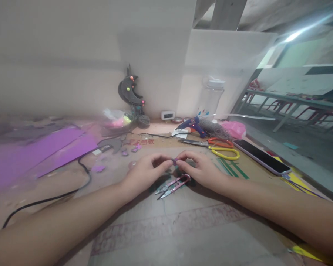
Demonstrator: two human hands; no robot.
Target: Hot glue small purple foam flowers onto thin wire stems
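Head view: from where I stood, a tiny purple piece point(175, 161) was just beyond the snips point(177, 186), mostly hidden by fingertips, so its shape was unclear. L hand point(144, 168) & R hand point(202, 168) were narrowed in a pinch, holding it btwn them; whether R hand touched the snips, couldn't tell. Forearms point(80, 218) ran off at the edges. Purple sheets point(63, 153), left of the snips, looked blurred, same w/ a plastic bag point(113, 123) of bright bits beyond.

Under the snips lay a greyish sheet point(188, 240) w/ faint reddish print, on a pinkish worktop point(58, 181). A pale wall point(72, 48) stood behind; well off to the snips' right, a long table point(294, 98) & red stools point(312, 111).

Snips: pinkish handles, pointed metal blades. Beyond them, scissors point(212, 141) w/ orange & yellow loops, blue glue gun point(192, 125), fuzzy grey yarn point(213, 128), dark crescent point(126, 90) dotted w/ coloured balls. To their right, flat green strips point(229, 169) & a dark-screened phone point(262, 157).
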